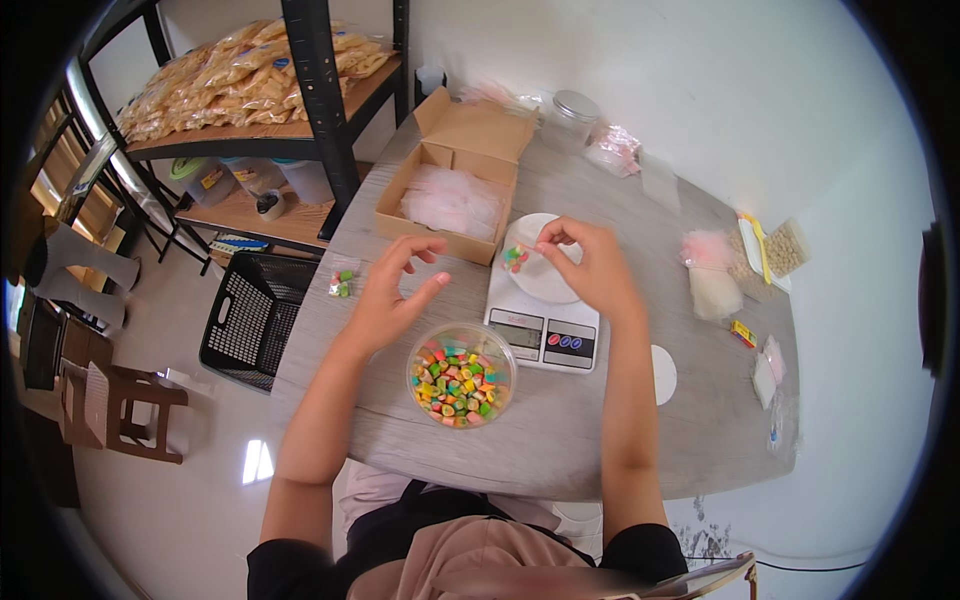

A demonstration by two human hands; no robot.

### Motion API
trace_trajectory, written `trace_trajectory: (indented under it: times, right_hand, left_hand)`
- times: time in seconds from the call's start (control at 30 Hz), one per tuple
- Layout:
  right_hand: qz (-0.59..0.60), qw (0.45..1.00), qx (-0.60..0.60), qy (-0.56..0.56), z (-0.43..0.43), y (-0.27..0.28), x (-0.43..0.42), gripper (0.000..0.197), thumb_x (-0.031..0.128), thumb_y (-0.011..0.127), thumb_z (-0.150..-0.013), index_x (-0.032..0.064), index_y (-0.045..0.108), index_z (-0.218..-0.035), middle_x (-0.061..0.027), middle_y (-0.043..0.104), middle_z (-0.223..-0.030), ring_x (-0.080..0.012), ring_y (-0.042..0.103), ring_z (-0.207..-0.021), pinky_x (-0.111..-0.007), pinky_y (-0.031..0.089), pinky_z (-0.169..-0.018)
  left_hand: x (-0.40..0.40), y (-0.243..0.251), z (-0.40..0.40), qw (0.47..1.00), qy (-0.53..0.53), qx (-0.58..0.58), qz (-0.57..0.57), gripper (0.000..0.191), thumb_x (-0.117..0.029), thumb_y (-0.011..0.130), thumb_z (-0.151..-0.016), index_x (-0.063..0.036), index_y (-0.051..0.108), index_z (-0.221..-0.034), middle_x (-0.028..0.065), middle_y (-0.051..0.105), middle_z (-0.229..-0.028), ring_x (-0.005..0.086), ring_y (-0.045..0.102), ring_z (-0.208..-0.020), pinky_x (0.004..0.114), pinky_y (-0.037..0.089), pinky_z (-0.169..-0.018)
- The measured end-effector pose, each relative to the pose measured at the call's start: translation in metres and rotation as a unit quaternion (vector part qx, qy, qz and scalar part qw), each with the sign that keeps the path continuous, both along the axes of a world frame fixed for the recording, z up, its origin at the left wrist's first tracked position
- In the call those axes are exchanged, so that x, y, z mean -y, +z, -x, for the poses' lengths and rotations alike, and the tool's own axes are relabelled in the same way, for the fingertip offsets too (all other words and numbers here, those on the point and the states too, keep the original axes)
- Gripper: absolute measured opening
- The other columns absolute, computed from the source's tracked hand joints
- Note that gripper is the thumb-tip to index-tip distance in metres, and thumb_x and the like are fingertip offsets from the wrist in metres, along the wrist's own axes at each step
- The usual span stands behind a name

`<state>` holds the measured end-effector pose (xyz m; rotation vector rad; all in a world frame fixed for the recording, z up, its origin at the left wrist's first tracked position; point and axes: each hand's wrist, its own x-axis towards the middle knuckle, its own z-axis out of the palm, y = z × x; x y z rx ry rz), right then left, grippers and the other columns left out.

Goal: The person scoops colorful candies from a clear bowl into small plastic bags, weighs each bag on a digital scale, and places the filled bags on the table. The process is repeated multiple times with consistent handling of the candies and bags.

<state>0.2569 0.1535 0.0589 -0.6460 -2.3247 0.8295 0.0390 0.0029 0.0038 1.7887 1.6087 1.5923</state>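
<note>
My right hand (581,259) pinches the edge of a small clear plastic bag of colourful candies (516,259) above the round plate of a white digital kitchen scale (499,300); whether the bag rests on the plate I cannot tell. My left hand (401,289) is held up with fingers apart and nothing in it, left of the scale. Below it stands a round clear tub (462,375) filled with multicoloured candies. Another small bag of candies (342,280) lies at the table's left edge. Behind the left hand, an open cardboard box (390,217) holds a pile of clear plastic bags (454,202).
A lidded jar (570,124) and plastic bags (615,150) stand and lie along the wall. More bags (712,277), a container of pale balls (787,247) and a white disc (663,375) are on the right. A black basket (251,322) and a loaded shelf (225,142) are left.
</note>
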Motion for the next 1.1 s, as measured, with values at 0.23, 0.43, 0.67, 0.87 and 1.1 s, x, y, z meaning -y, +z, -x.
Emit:
trace_trajectory:
  times: [0.23, 0.43, 0.67, 0.87, 1.1]
  right_hand:
    - [-0.021, 0.997, -0.028, 0.074, 0.031, -0.002, 0.040, 0.016, 0.009, 0.064, -0.084, 0.0027, 0.061, -0.098, -0.0113, 0.068, -0.084, -0.0245, 0.065, -0.079, -0.034, 0.049, -0.073]
    - [-0.026, 0.994, -0.056, 0.089, 0.039, -0.010, 0.049, 0.023, 0.005, 0.068, -0.081, 0.0025, 0.061, -0.103, -0.0086, 0.068, -0.084, -0.0189, 0.065, -0.081, -0.031, 0.049, -0.075]
    - [-0.013, 0.993, -0.075, 0.091, 0.045, -0.018, 0.050, 0.030, 0.004, 0.070, -0.078, 0.0039, 0.060, -0.105, -0.0078, 0.068, -0.082, -0.0191, 0.065, -0.081, -0.031, 0.048, -0.077]
    - [-0.064, 0.991, -0.079, 0.091, 0.047, -0.024, 0.052, 0.028, 0.003, 0.069, -0.078, 0.0042, 0.060, -0.104, -0.0082, 0.067, -0.083, -0.0201, 0.064, -0.078, -0.032, 0.048, -0.074]
    - [-0.053, 0.990, -0.099, 0.087, 0.052, -0.029, 0.054, 0.032, 0.002, 0.068, -0.077, 0.0039, 0.058, -0.108, -0.0065, 0.066, -0.082, -0.0175, 0.064, -0.078, -0.031, 0.049, -0.074]
  left_hand:
    - [-0.003, -0.007, -0.004, 0.997, -0.051, 0.059, 0.014, 0.020, -0.014, 0.067, -0.084, -0.0056, 0.062, -0.102, 0.0037, 0.063, -0.090, 0.0131, 0.057, -0.081, 0.027, 0.042, -0.071]
    - [-0.004, -0.008, -0.003, 0.994, -0.053, 0.094, 0.009, 0.011, -0.011, 0.065, -0.085, -0.0045, 0.061, -0.092, 0.0033, 0.062, -0.083, 0.0124, 0.055, -0.077, 0.026, 0.042, -0.066]
    - [0.000, 0.000, -0.005, 0.998, -0.059, 0.036, -0.005, 0.009, -0.009, 0.064, -0.085, -0.0035, 0.060, -0.091, 0.0048, 0.060, -0.087, 0.0145, 0.056, -0.078, 0.027, 0.042, -0.064]
    - [0.000, 0.002, -0.006, 0.998, -0.054, 0.015, -0.025, 0.008, -0.008, 0.064, -0.084, -0.0034, 0.060, -0.089, 0.0052, 0.059, -0.086, 0.0162, 0.056, -0.078, 0.028, 0.042, -0.064]
    - [-0.001, 0.000, -0.006, 0.998, -0.050, 0.025, -0.022, 0.009, -0.008, 0.065, -0.083, -0.0037, 0.060, -0.089, 0.0047, 0.059, -0.086, 0.0156, 0.056, -0.077, 0.028, 0.042, -0.063]
